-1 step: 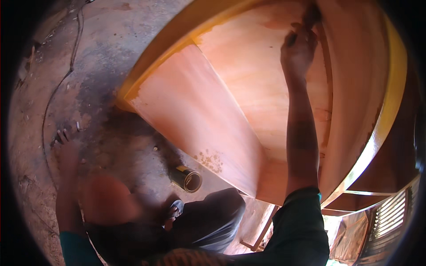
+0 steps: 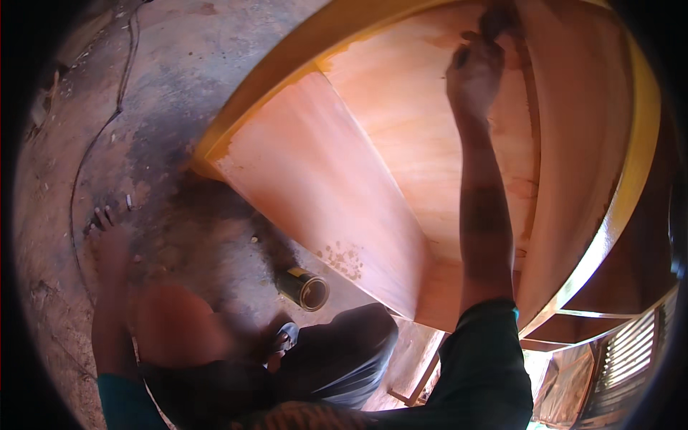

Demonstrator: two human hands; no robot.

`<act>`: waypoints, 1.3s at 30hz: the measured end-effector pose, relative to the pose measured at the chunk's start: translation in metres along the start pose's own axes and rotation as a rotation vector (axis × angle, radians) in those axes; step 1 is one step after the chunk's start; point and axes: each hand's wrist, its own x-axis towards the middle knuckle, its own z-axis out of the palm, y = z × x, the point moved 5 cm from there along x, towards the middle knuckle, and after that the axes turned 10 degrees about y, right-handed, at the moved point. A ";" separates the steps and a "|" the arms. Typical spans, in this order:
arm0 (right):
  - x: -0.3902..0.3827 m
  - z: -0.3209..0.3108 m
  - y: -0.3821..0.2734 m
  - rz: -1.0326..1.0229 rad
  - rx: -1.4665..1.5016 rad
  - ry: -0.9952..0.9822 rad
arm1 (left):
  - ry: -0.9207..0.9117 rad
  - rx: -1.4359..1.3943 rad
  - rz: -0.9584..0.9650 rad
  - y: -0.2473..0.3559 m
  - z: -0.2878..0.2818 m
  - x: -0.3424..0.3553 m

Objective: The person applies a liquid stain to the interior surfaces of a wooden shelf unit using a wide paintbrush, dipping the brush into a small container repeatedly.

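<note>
At the upper right, my right hand (image 2: 474,79) is closed around what looks like a paintbrush (image 2: 499,21), its dark head blurred. The brush is at the inner corner of a wooden cabinet (image 2: 423,122), between the pale back panel and the right side wall. Amber-brown coating covers the cabinet's front edges and shows in patches inside. My left hand (image 2: 109,233) rests low by the floor at the far left, its fingers apart and holding nothing. An open metal tin (image 2: 304,289) lies or stands tilted in view on the floor beside the cabinet; its contents cannot be made out.
A dark cable (image 2: 93,140) runs along the concrete floor (image 2: 193,64) on the left. My bent leg (image 2: 344,344) is close to the cabinet's lower corner. Brown spots (image 2: 340,259) mark the left inner panel. A slatted opening (image 2: 631,347) lets in light at the lower right.
My right hand and the brush have shifted slightly left along the top of the inner panel. My left hand stays about where it was.
</note>
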 end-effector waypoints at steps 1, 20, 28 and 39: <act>-0.016 0.025 -0.013 0.076 0.019 -0.043 | 0.012 -0.019 0.017 0.004 -0.004 0.000; -0.075 0.036 -0.038 0.198 0.433 -0.105 | -0.116 -0.053 0.000 -0.002 -0.006 0.008; -0.199 0.132 -0.143 0.577 0.705 -0.470 | -0.056 -0.044 0.014 0.011 -0.008 0.011; -0.611 -0.188 0.081 1.060 0.261 -0.720 | -0.057 -0.053 -0.043 0.018 -0.003 0.015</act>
